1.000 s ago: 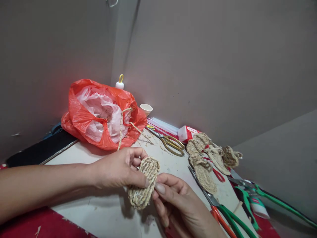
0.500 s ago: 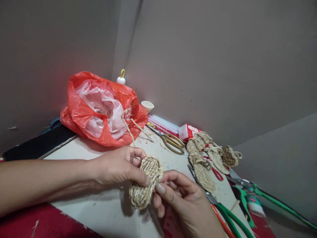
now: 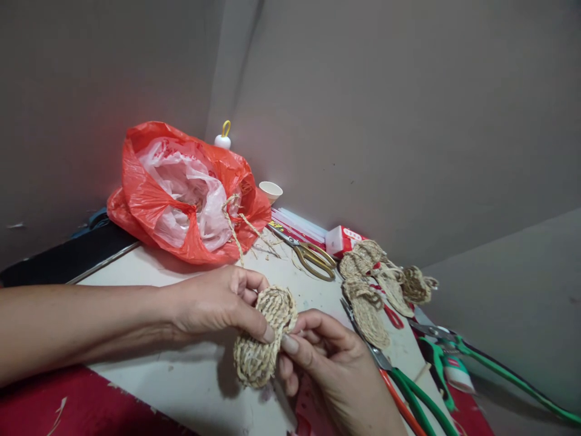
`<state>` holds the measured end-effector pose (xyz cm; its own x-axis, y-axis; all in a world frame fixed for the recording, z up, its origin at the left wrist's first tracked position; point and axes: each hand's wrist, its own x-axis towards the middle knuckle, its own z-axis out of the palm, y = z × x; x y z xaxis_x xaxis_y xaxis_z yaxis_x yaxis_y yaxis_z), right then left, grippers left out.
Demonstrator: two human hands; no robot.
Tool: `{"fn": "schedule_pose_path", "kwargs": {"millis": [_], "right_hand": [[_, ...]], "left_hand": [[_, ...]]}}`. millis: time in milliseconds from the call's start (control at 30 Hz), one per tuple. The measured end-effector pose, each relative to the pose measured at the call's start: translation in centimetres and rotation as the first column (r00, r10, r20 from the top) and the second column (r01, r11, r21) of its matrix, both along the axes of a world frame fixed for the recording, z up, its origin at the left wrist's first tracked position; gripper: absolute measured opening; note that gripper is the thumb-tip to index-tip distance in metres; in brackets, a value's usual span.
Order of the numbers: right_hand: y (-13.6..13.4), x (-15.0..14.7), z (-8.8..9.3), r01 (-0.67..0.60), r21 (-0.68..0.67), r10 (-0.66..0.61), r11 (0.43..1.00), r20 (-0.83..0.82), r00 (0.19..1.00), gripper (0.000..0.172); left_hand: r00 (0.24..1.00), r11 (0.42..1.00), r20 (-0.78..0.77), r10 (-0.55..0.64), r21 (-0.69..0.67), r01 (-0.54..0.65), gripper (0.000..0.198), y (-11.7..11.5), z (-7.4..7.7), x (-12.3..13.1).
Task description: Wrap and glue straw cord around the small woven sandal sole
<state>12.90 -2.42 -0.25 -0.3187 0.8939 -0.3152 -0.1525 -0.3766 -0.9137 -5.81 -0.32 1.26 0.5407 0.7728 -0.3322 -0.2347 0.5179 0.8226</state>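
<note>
A small braided straw sole [image 3: 278, 306], shaped like a shoe's footbed, is held up over the white tabletop. My left hand [image 3: 227, 306] grips it from the left, thumb pressed across its narrow waist and fingers partly hidden behind it. At its right edge, my right hand [image 3: 327, 363] pinches the rim between thumb and forefinger, the other fingers curled beneath. Past my right hand lie several woven straw slippers [image 3: 370, 315], tan and brown, some with straps.
A red plastic bag [image 3: 149, 181] with a white liner stands at the back left, straw cord [image 3: 233, 233] hanging out. Gold-handled scissors [image 3: 315, 260], a paper cup [image 3: 271, 191] and a red-white box [image 3: 340, 241] lie behind. Green-handled scissors [image 3: 420, 396] and a glue bottle [image 3: 458, 372] are at right.
The view has shifted slightly. Both hands keep nearly the same grip on the straw sole, which has tilted a little.
</note>
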Motion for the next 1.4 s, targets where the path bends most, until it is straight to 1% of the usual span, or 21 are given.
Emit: {"fn": "schedule_pose_path", "kwargs": {"millis": [133, 200, 300, 433, 567, 700, 867, 1000, 1067, 1167, 1267, 1333, 1400], "right_hand": [[0.2, 0.2, -0.3, -0.011, 0.008, 0.011, 1.000, 0.015, 1.000, 0.026], [0.4, 0.5, -0.6, -0.047, -0.001, 0.047, 0.999, 0.011, 0.999, 0.024], [0.6, 0.8, -1.0, -0.116, -0.014, 0.115, 0.993, -0.025, 0.993, 0.020], [0.7, 0.9, -1.2, -0.153, -0.043, 0.149, 0.987, -0.082, 0.985, 0.016], [0.8, 0.9, -1.3, -0.187, -0.086, 0.178, 0.979, -0.101, 0.979, 0.017], [1.0, 1.0, -1.3, -0.207, -0.109, 0.195, 0.972, -0.109, 0.975, 0.017], [1.1, 1.0, -1.1, -0.217, -0.144, 0.206, 0.966, -0.086, 0.975, 0.019], [1.4, 1.0, -1.0, -0.217, -0.150, 0.215, 0.965, -0.027, 0.976, 0.024], [1.6, 1.0, -0.7, -0.196, -0.099, 0.202, 0.976, 0.047, 0.978, 0.026], [1.7, 0.9, 0.3, -0.166, 0.049, 0.151, 0.985, 0.227, 0.962, 0.032], [1.5, 1.0, 1.1, -0.209, 0.178, 0.127, 0.962, 0.387, 0.913, 0.037], [1.4, 1.3, 1.2, -0.196, 0.264, 0.067, 0.944, 0.430, 0.900, 0.036], [1.6, 1.7, 0.9, -0.157, 0.361, -0.021, 0.919, 0.444, 0.896, 0.031]], "left_hand": [[1.000, 1.000, -0.005, -0.016, 0.006, 0.016, 0.027, 0.1, -0.1, 0.1], [1.000, 1.000, -0.006, -0.026, 0.009, 0.026, 0.026, 0.1, -0.3, 0.1], [0.999, 0.999, 0.010, -0.041, 0.002, 0.041, 0.025, 0.0, -0.4, 0.1], [0.999, 0.999, 0.013, -0.050, -0.004, 0.050, 0.024, 0.0, -0.6, 0.1], [0.998, 0.998, 0.009, -0.067, 0.000, 0.067, 0.023, 0.1, -0.8, 0.2], [0.998, 0.998, -0.008, -0.057, -0.015, 0.057, 0.024, 0.0, -0.9, 0.2], [0.998, 0.997, -0.004, -0.069, -0.022, 0.069, 0.021, 0.0, -1.1, 0.3], [0.998, 0.998, 0.031, -0.051, -0.025, 0.052, 0.022, 0.2, -1.8, 0.4], [0.999, 1.000, 0.046, -0.019, -0.011, 0.020, 0.023, 0.4, -2.1, 0.5], [0.996, 0.999, 0.081, 0.024, 0.019, -0.026, 0.022, 0.7, -2.2, 0.8], [0.993, 0.999, 0.104, 0.048, 0.019, -0.050, 0.018, 0.8, -2.0, 1.0], [0.992, 0.997, 0.105, 0.073, 0.007, -0.074, 0.019, 0.8, -1.8, 1.1], [0.990, 0.995, 0.101, 0.097, -0.008, -0.097, 0.022, 0.8, -1.7, 1.1]]}}
